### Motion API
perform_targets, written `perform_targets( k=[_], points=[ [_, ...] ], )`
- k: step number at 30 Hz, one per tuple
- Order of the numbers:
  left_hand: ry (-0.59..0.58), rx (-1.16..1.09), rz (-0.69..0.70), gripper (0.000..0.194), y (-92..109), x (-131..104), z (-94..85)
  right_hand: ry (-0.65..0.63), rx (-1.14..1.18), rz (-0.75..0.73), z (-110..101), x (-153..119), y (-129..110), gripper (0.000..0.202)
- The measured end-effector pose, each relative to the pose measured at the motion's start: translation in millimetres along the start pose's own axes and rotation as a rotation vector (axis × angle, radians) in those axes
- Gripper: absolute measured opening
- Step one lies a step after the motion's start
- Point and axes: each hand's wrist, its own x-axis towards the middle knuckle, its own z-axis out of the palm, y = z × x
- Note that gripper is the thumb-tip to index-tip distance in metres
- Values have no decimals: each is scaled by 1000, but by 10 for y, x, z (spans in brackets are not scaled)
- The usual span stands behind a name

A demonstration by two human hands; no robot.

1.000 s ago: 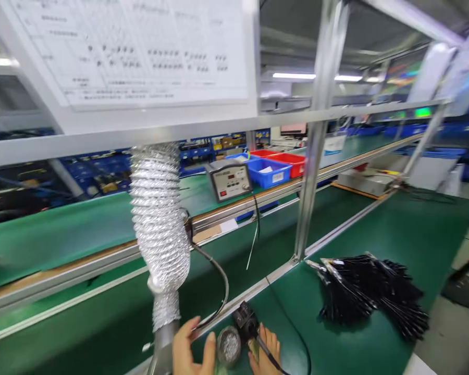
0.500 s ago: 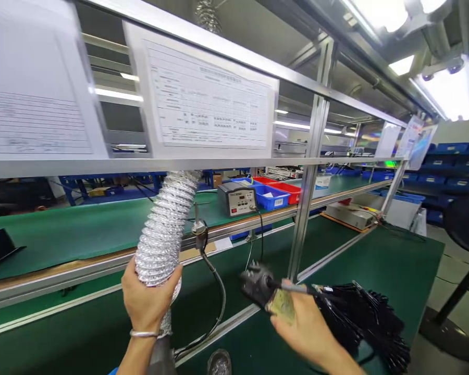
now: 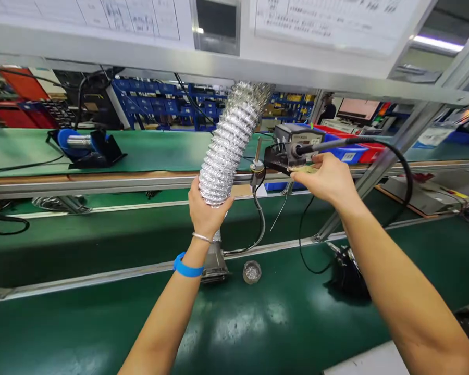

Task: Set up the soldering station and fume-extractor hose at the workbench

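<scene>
Crinkled silver duct hose (image 3: 229, 146) slants upward; black soldering-iron holder (image 3: 281, 156) raised beside it

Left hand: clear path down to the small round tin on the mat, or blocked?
Probably yes, once freed. The left hand is wrapped around the foil duct; the round tin sits uncovered on the green mat just below, beside the duct's base, nothing between.
</scene>
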Motion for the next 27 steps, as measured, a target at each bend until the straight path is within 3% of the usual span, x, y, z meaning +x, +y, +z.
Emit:
perform_targets(
  k=[8,10,13,14,15,17,19,20,23,27],
  points=[
    [-90,-10,73,97,-2,-7,31,14,-80,-14,505,431,-168,64],
    [-51,27,130,97,40,-85,-7,30,-70,-29,663,533,-227,65],
    [90,15,275,85,122,-561,-58,97,-38,-17,879,645,-340,73],
    [59,-15,317,71,122,-832,-51,128,-29,7,937,666,-372,75],
    [-122,-92,361,54,95,-1145,-22,159,-17,25,985,677,-396,74],
    [-637,-214,207,28,-39,-1810,104,199,28,52,1039,667,-403,74],
    [-1086,51,-86,42,-228,-2380,277,216,86,26,1041,620,-348,77],
    [-1231,226,-199,53,-318,-2589,358,217,113,3,1029,592,-303,78],
    [-1368,397,-273,53,-500,-2888,510,218,189,-37,991,554,-162,76],
    [-1358,396,-235,33,-551,-2905,533,196,237,-59,1057,575,-102,79]
  ],
)
